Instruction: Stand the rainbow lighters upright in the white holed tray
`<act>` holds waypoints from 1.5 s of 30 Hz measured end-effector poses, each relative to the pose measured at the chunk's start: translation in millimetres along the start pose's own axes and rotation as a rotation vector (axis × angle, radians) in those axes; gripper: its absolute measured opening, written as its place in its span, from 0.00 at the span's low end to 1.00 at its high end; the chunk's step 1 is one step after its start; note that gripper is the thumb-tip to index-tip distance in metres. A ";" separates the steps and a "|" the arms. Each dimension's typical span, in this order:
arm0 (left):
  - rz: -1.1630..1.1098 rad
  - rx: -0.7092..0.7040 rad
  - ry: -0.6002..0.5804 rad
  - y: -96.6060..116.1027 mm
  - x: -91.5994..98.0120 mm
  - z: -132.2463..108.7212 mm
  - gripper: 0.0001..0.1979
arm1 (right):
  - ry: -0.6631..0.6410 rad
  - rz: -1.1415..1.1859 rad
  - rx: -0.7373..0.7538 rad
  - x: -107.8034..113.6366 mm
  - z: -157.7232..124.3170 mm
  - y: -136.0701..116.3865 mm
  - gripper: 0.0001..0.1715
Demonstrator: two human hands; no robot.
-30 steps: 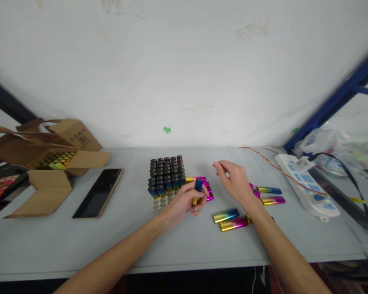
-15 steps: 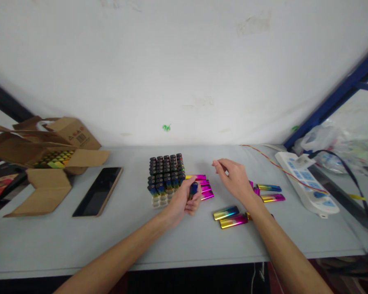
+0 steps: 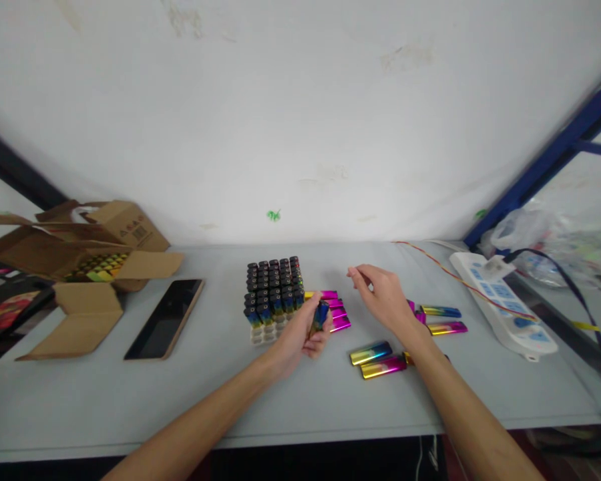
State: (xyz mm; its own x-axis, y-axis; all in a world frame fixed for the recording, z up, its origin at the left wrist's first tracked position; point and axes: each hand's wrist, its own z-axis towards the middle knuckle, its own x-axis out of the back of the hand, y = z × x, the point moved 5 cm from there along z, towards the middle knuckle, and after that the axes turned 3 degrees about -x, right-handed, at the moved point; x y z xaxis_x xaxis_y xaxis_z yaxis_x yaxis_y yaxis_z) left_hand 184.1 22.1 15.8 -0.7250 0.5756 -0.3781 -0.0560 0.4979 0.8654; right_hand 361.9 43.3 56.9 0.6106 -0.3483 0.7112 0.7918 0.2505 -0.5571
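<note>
My left hand [image 3: 304, 331] is closed around a slim shiny blue-and-gold case [image 3: 320, 316], whose upper end sticks up past the thumb. Its exact kind is unclear. Just left of that hand, rows of similar cases with black tops [image 3: 275, 290] stand upright in a pale tray [image 3: 261, 335], with bare slots along the near side. My right hand [image 3: 380, 294] hovers to the right with bent fingers and the thumb and fingertips close together; whatever they pinch, if anything, is hidden. Pink-and-gold cases [image 3: 339, 323] lie behind my left hand.
More shiny cases [image 3: 383, 367] lie around my right forearm, others [image 3: 447, 328] beyond it. At the right is a white power strip [image 3: 505, 304] with cables. A phone [image 3: 165, 319] and an open cardboard box [image 3: 93, 310] are at the left. A wall [image 3: 300, 133] bounds the back.
The case in my left hand has tipped, so more of its blue side shows. My right hand has barely moved. The whole view has shifted slightly.
</note>
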 end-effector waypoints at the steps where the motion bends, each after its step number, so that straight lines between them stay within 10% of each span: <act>1: 0.021 -0.025 -0.008 2.2 -0.5 0.0 0.28 | -0.003 0.004 0.001 0.0 0.0 0.2 0.22; 7: 0.328 -0.362 0.017 31.9 3.4 -26.4 0.20 | -0.001 0.012 -0.011 2.8 1.3 2.7 0.23; 16: 1.219 -0.695 0.396 93.3 46.7 -107.2 0.09 | -0.008 0.023 0.007 9.9 -0.2 -8.5 0.23; 27: 1.700 -0.844 0.330 71.5 56.7 -83.7 0.09 | -0.045 -0.004 0.031 10.6 0.0 -7.1 0.25; 45: 1.715 -0.839 0.347 71.0 59.5 -81.7 0.10 | 0.028 -0.048 -0.013 25.8 4.0 5.9 0.22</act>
State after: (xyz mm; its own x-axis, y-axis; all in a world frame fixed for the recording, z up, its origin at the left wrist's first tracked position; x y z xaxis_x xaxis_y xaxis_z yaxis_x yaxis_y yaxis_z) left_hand 80.9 38.7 81.6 -0.4344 -0.1492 0.8883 0.5626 -0.8151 0.1382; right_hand 382.4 39.4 73.7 0.5708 -0.3847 0.7253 0.8199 0.2208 -0.5282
